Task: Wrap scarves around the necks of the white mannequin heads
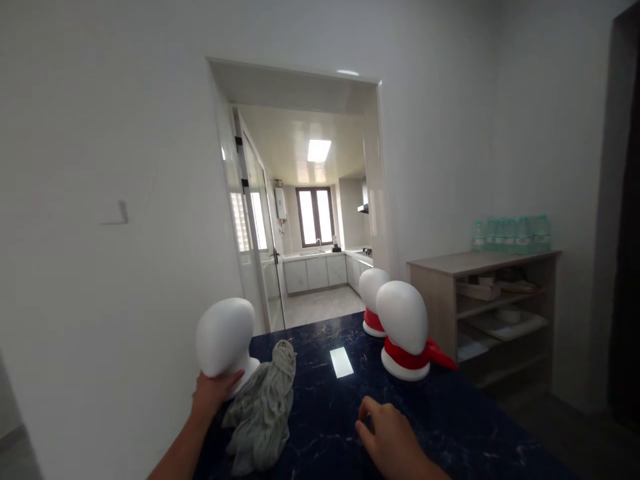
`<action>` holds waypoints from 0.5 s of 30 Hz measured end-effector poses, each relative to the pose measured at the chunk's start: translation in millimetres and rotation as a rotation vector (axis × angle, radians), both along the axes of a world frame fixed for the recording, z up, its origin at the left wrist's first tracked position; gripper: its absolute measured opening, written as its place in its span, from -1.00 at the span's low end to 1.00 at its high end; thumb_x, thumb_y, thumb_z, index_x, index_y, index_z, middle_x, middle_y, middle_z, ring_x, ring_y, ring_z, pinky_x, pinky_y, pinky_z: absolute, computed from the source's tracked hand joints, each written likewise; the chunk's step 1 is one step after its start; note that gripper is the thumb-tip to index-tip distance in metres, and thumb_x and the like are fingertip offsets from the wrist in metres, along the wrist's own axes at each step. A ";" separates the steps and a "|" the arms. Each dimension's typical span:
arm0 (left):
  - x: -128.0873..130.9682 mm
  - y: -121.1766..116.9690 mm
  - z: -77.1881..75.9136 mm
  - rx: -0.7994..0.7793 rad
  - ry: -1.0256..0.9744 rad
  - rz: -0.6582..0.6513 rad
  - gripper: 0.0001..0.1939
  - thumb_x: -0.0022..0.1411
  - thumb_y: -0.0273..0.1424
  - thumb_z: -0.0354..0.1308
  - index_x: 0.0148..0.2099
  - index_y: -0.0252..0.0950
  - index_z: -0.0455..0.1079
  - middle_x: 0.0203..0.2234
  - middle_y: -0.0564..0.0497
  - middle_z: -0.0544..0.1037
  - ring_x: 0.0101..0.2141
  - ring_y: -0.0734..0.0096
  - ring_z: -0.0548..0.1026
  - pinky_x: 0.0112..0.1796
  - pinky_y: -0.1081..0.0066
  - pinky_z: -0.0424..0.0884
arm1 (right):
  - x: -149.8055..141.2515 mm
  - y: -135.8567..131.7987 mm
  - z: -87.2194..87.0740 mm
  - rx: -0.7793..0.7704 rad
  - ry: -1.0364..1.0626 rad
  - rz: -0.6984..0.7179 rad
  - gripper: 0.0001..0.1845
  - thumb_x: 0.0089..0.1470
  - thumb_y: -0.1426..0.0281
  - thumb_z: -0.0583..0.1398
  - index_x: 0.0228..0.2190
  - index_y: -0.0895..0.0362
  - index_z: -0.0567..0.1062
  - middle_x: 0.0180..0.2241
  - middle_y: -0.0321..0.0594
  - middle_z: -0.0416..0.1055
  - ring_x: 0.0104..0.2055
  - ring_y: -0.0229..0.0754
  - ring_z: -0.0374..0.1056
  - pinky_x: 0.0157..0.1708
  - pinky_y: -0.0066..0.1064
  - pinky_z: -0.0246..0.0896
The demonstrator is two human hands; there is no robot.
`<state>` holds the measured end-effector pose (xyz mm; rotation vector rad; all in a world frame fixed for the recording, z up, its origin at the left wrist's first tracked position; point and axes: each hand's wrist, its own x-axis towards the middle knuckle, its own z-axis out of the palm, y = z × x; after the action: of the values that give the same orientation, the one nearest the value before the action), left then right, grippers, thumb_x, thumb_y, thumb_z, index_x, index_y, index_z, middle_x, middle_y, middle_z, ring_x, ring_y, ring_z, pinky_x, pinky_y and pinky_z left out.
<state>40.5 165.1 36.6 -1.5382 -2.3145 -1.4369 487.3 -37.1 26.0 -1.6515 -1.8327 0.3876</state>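
Here, seen from a head-worn camera, a person stands at a dark blue marbled surface that runs away toward a doorway at twelve o'clock. The left hand, at about nine o'clock, is closed around the neck of a bare white foam head, apparently steadying it on its base near the surface's left edge. Just beside it, at its four o'clock and touching its base, lies a crumpled grey-green cloth, slumped in a loose heap. The right hand, at five o'clock, rests on the surface with fingers curled and loose, holding nothing.

Further along, at one o'clock, stand two more foam heads in a row: the nearer dressed head wears a red scarf wrapped around its neck, one end trailing to the right; the farther dressed head shows a red band too.

At three o'clock a wooden shelf unit carries water bottles on top. Through the doorway a bright kitchen shows.
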 end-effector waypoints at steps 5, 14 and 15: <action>3.3 13.9 -2.3 -0.101 -0.130 0.001 -0.07 -0.02 0.11 0.28 0.23 -0.48 0.45 0.16 -0.49 0.62 0.20 -0.53 0.54 0.13 -0.21 0.53 | -0.7 1.2 -0.7 -0.033 -0.031 -0.003 -0.86 0.24 0.29 0.23 -0.19 -0.02 0.60 -0.28 -0.15 0.71 -0.24 0.01 0.65 -0.28 -0.32 0.20; -4.6 0.7 8.8 0.075 -0.155 0.024 -0.13 -0.01 0.07 0.32 0.23 -0.38 0.45 0.05 -0.28 0.70 0.22 -0.31 0.54 0.11 -0.02 0.56 | 3.1 6.5 -4.9 -0.039 -0.014 0.010 -0.83 0.22 0.29 0.24 -0.17 -0.01 0.60 -0.29 -0.13 0.71 -0.25 0.02 0.64 -0.32 -0.31 0.16; -7.5 -4.5 13.0 0.134 -0.128 0.050 -0.09 -0.01 0.10 0.32 0.25 -0.40 0.42 0.07 -0.31 0.69 0.21 -0.33 0.54 0.10 -0.06 0.56 | 4.4 7.3 -5.0 -0.035 -0.011 0.005 -0.84 0.22 0.29 0.24 -0.18 -0.01 0.61 -0.29 -0.12 0.71 -0.25 0.03 0.64 -0.31 -0.30 0.16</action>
<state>33.0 160.6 49.6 -1.3830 -2.2520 -1.6854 491.7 -29.8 20.9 -1.6762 -1.8483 0.4160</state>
